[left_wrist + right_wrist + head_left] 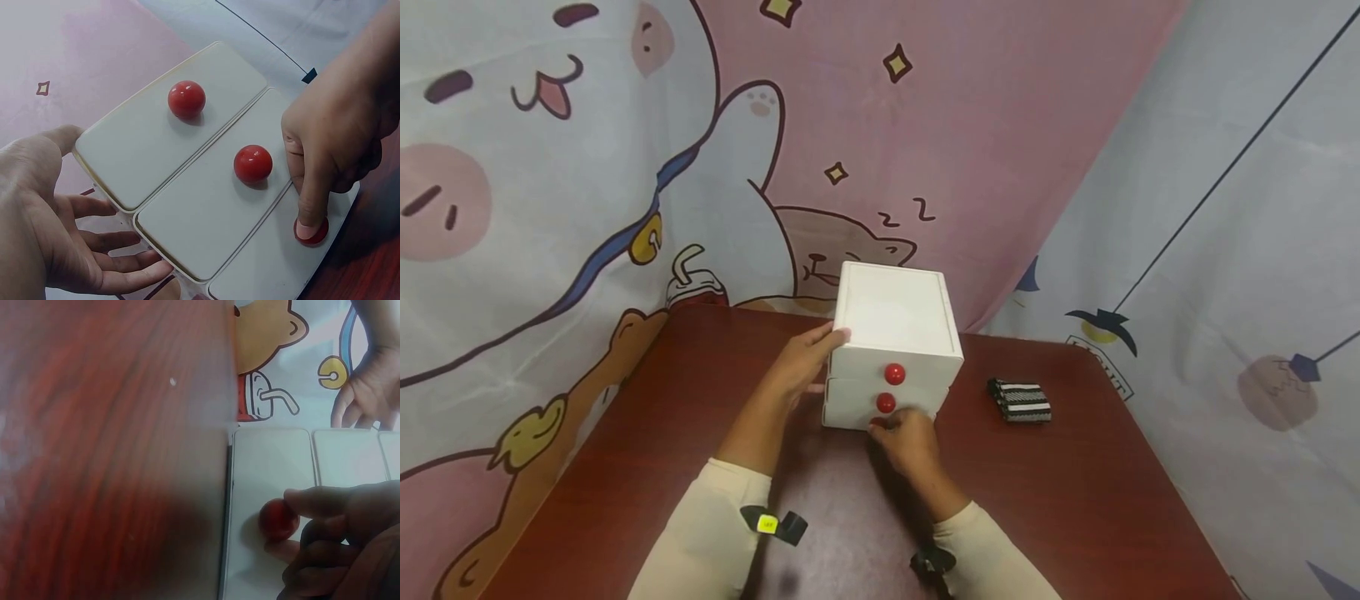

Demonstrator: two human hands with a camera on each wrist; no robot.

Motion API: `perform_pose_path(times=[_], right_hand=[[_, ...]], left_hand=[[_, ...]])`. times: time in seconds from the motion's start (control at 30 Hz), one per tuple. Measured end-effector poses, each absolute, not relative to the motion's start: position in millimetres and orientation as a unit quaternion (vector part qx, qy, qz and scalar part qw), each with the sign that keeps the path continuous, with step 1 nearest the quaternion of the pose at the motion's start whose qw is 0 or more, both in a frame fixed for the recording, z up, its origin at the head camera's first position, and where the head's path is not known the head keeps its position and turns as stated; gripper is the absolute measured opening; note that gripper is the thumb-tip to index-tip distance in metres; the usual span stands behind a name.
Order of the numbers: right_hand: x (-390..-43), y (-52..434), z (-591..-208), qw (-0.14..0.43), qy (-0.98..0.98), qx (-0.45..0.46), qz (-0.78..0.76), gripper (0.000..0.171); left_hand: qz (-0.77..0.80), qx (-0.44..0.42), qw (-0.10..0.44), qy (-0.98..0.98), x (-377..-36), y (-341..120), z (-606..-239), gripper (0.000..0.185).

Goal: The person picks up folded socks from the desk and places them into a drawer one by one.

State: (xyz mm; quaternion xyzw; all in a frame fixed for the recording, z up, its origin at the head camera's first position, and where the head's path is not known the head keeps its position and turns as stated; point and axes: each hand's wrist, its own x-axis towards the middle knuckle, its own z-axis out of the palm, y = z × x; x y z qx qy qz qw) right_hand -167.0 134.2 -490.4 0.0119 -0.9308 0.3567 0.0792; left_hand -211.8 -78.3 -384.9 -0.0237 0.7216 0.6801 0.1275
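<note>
A small white drawer box (895,308) with three drawers, each with a round red knob, stands on the table. My left hand (796,365) rests against its left side, thumb at the upper front edge; in the left wrist view its fingers (115,242) extend loosely along that side. With thumb and finger, my right hand (913,446) pinches the bottom drawer's red knob (275,520). Above it, the middle knob (253,164) and top knob (186,99) are untouched. All three drawer fronts look closed and roughly flush.
A folded black-and-white striped cloth (1021,402) lies to the right of the box on the dark red wooden table (1060,500). Behind the table hangs a printed cartoon cloth (985,125), close to the box's back.
</note>
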Motion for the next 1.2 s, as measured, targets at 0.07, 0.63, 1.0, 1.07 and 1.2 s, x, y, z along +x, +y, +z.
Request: perform_pose_path(times=[0.07, 0.63, 1.0, 1.07, 1.2], right_hand=[[-167.7, 135.0, -490.8, 0.083, -0.931, 0.02, 0.355, 0.02], [-165.4, 134.8, -486.6, 0.095, -0.932, 0.026, 0.348, 0.019], [-161.4, 137.4, -485.3, 0.086, -0.932, 0.05, 0.348, 0.016], [-159.9, 137.8, -484.7, 0.08, -0.932, 0.051, 0.35, 0.016], [-155.8, 138.9, -482.9, 0.059, -0.934, 0.048, 0.35, 0.02]], left_hand=[[0.679, -0.024, 0.126, 0.723, -211.7, -78.4, -384.7, 0.076], [0.673, -0.032, 0.127, 0.728, -209.8, -76.9, -381.2, 0.074], [0.674, -0.038, 0.123, 0.727, -206.9, -73.4, -380.4, 0.07], [0.675, -0.038, 0.123, 0.727, -206.9, -73.0, -379.9, 0.069], [0.676, -0.036, 0.121, 0.726, -206.9, -73.2, -379.3, 0.069]])
